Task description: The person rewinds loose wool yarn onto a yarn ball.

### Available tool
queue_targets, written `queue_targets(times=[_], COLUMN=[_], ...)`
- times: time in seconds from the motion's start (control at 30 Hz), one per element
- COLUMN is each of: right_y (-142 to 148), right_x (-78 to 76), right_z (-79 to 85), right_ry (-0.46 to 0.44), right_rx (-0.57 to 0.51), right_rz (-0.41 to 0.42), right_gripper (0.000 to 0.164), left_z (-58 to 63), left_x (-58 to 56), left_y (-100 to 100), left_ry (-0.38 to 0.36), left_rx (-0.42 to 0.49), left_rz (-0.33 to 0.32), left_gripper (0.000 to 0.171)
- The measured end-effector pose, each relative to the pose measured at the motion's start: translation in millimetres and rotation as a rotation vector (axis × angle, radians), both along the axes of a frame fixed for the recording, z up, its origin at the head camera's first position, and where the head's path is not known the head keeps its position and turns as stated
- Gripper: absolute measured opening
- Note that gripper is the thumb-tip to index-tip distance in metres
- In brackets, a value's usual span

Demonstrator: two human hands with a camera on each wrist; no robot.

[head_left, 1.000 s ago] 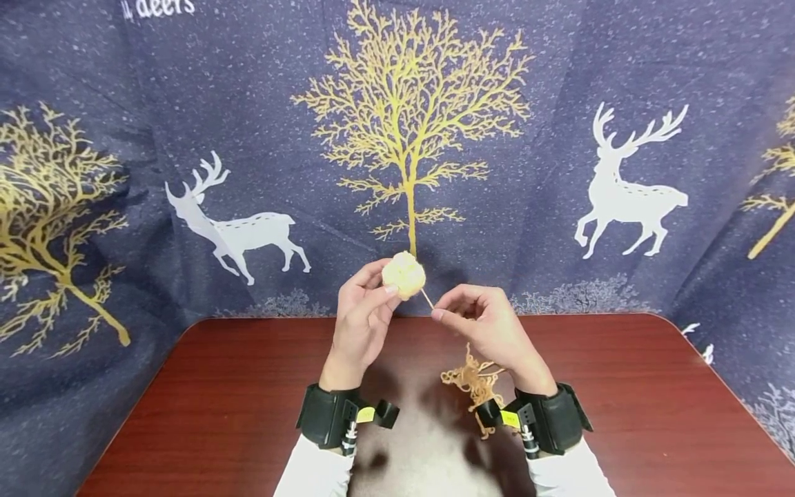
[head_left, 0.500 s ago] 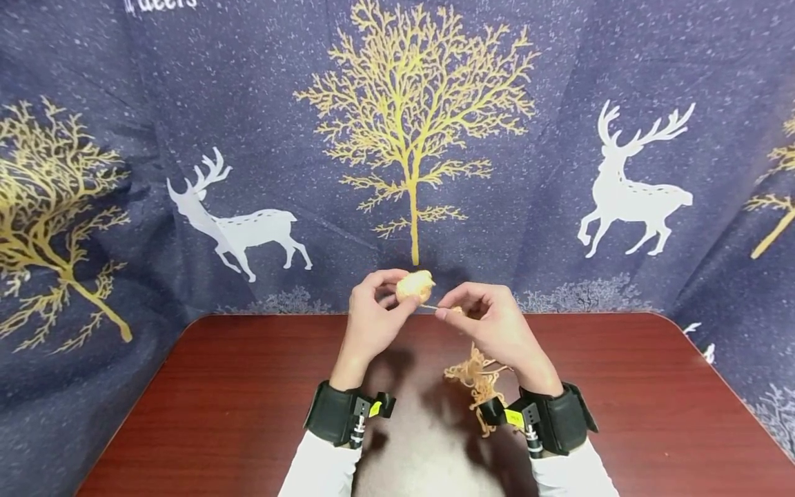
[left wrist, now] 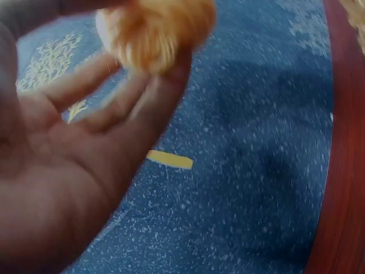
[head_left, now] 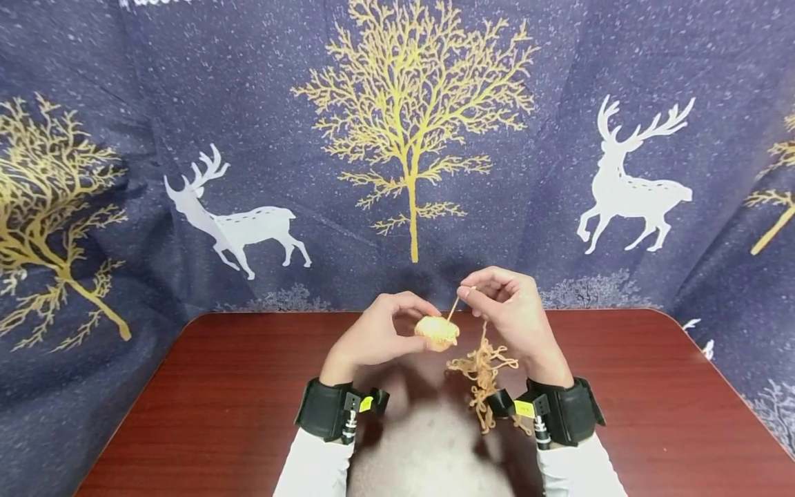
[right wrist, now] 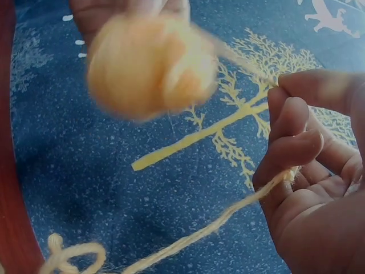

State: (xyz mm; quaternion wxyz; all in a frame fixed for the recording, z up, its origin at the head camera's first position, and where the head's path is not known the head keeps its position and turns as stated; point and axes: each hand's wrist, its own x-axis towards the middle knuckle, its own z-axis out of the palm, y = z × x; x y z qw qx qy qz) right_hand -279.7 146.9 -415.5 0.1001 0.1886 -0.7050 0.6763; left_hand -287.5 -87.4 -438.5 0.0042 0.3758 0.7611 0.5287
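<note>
A pale yellow ball of yarn is held above the far part of the table by my left hand, thumb on the near side and fingers behind. In the left wrist view the yarn ball sits at the fingertips. My right hand, up and to the right of the ball, pinches a strand of yarn between thumb and forefinger, and the strand runs taut to the ball. The right wrist view shows more yarn passing through the curled lower fingers and trailing down toward a loose heap.
A tangled heap of tan yarn lies on the reddish-brown table below the right hand. Behind the table's far edge hangs a dark blue cloth with gold trees and white deer. Both wrists wear black camera straps.
The ball has moved down and to the right with my left hand and turned. My right hand has risen and shifted right, so the strand now slants upward from the ball.
</note>
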Motion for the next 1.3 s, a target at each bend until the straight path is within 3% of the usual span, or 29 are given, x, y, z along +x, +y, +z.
queue_targets(times=[0.17,0.23,0.3,0.5,0.63,0.73,0.8,0.87,0.97,1.03,1.1,1.3], right_y=[-0.2,-1.7,-3.8,-10.6,-15.1,-18.4,-19.9,-20.8,-21.0,-20.8,-20.4,-18.1], right_x=[-3.0,-4.4,-5.4,-5.2,-2.3,-0.4,0.4,1.1,2.4,3.5,4.2,4.3], right_z=[-2.3,-4.0,-5.5,-8.7,-7.5,-6.5,-6.1,-5.6,-4.6,-3.7,-2.9,-1.7], right_ry=[0.001,-0.001,-0.002,-0.019,-0.010,0.005,0.015,0.025,0.038,0.040,0.041,0.040], right_rx=[-0.026,-0.031,-0.036,0.053,0.176,0.250,0.282,0.303,0.314,0.319,0.321,0.321], right_rz=[0.015,0.037,0.069,0.091,0.077,0.086,0.091,0.089,0.082,0.072,0.066,0.058], right_gripper=[0.010,0.010,0.009,0.008,0.007,0.006,0.006,0.005,0.005,0.005,0.005,0.006], left_z=[5.8,7.5,8.8,11.4,14.0,15.3,15.3,14.9,12.0,10.1,8.3,4.0], left_x=[4.4,6.5,8.2,10.0,8.9,6.6,5.3,4.1,2.3,1.5,0.9,0.2], left_y=[0.2,1.3,2.7,7.9,9.5,11.6,13.2,14.8,16.3,16.6,16.4,14.4], left_ry=[-0.138,-0.189,-0.206,-0.269,-0.336,-0.377,-0.383,-0.345,-0.252,-0.190,-0.152,-0.105], left_rx=[0.246,0.349,0.438,0.769,0.930,0.990,0.990,0.929,0.749,0.615,0.499,0.299], left_rz=[-0.252,-0.301,-0.308,-0.234,-0.087,0.049,0.145,0.264,0.441,0.524,0.556,0.512], left_gripper=[0.037,0.038,0.038,0.038,0.033,0.028,0.027,0.027,0.030,0.031,0.031,0.029])
